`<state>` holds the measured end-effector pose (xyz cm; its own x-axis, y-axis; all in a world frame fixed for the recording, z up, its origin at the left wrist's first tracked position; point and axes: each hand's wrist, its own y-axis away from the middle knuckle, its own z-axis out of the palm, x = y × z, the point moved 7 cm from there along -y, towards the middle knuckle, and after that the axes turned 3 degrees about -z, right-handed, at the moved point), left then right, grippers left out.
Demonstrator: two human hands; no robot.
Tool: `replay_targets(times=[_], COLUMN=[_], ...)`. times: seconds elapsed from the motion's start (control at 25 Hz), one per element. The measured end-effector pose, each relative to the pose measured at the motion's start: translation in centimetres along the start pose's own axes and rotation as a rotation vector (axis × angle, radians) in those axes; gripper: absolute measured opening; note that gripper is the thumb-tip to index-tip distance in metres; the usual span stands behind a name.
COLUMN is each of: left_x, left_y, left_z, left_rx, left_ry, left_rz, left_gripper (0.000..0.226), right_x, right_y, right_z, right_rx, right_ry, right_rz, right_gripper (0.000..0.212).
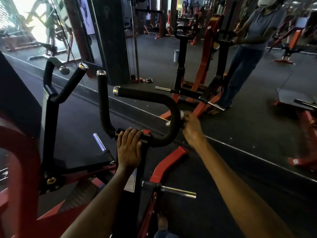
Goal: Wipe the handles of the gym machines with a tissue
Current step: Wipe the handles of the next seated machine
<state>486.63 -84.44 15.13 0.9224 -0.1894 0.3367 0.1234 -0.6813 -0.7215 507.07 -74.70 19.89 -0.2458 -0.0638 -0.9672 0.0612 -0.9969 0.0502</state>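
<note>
Right hand (191, 128) pinching white tissue (182, 115) on curved handle (173, 114), left hand (129, 145) gripping its base.

I see open room above the curved black handle (161, 102) and between its two upright bars. My left hand (129, 146) blocks the handle's base. My right hand (193, 128) blocks its outer bend. A steel peg (178, 192) sticks out below.
</note>
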Motion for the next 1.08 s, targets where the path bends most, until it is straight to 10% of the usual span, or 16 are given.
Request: replay_targets(times=[0.2,0.44,0.92,1.08], left_x=[-0.1,-0.2,-0.1,-0.3], left_y=[0.2,0.2,0.1,0.2], left_z=[0.1,0.2,0.1,0.3], left_rx=[-0.003,-0.018,-0.008,-0.017], left_ry=[0.016,0.004,0.025,0.034], left_rz=[-0.019,-0.015,-0.032,-0.036], left_gripper=[0.036,0.038,0.038,0.037], right_x=[7.3,-4.2,-1.0,2.0], right_y=[6.1,5.7,8.7,8.8], right_z=[0.5,-0.5,2.9,7.7], right_rx=[0.008,0.225,0.124,-0.169], right_ry=[-0.062,0.686,1.139,1.219], right_rz=[0.125,-0.801,-0.758,-0.573], right_gripper=[0.026,0.019,0.026,0.019])
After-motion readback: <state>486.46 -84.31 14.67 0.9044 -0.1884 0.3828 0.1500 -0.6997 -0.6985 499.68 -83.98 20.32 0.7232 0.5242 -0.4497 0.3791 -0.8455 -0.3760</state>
